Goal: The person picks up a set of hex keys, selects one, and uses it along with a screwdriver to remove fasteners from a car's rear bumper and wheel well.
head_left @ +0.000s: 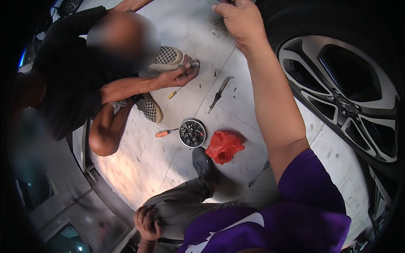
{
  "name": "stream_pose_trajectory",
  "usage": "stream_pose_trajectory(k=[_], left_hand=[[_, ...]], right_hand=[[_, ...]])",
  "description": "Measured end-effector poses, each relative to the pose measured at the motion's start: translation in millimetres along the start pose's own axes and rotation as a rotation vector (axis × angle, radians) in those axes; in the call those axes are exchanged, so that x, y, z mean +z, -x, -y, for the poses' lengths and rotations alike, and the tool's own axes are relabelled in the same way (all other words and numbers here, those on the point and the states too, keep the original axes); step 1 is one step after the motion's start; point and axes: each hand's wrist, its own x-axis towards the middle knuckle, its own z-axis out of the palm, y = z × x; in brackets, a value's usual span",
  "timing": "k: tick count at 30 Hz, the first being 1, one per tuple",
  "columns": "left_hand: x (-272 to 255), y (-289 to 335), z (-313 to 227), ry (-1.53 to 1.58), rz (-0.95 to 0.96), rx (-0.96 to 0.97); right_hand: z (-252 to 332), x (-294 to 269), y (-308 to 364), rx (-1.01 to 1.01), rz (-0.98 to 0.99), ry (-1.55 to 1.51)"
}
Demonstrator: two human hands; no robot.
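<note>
My left hand (147,222) rests on my bent left knee, fingers apart and holding no object. My right arm stretches far forward beside the car wheel. At the top edge, my right hand (242,21) has its thumb and fingers closed together; the frame cuts off the fingertips and whatever they grip. Between my feet and a co-worker, a round metal bowl (181,139) holds many small dark fasteners. Beside it lie a crumpled red plastic bag (223,147) and a screwdriver with an orange handle (162,133).
A co-worker crouches at left, their hand (179,76) holding a small metallic thing. A yellow-handled screwdriver (172,95) and a dark tool with a curved tip (219,92) lie on the tiled floor. The wheel (344,99) stands close to my right arm.
</note>
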Motion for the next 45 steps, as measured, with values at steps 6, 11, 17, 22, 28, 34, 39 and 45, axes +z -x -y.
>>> stream_pose_trajectory(k=[6, 11, 17, 22, 28, 34, 39, 45], left_hand=[[2, 4, 3, 0.003, -0.024, 0.017], [1, 3, 4, 0.007, -0.015, 0.034], [-2, -4, -11, -0.015, -0.012, 0.036], [-1, 0, -17, -0.054, -0.044, 0.095], [5, 32, -7, -0.122, -0.003, 0.115], [4, 38, -12, -0.12, 0.032, 0.062], [1, 30, -19, -0.123, 0.017, 0.082], [3, 36, -21, -0.135, -0.026, 0.08]], right_hand=[[-11, -3, -5, -0.058, -0.059, 0.147], [-32, -6, -5, 0.026, -0.086, 0.296], [-90, 26, -5, -0.055, -0.325, -0.009], [-92, 16, -21, 0.366, -0.185, -1.012], [-92, 22, -43, 0.399, -0.072, -1.341], [-80, 21, -41, 0.458, -0.043, -1.097], [-84, 21, -60, 0.397, -0.035, -1.18], [-83, 15, -42, 0.493, -0.006, -1.102]])
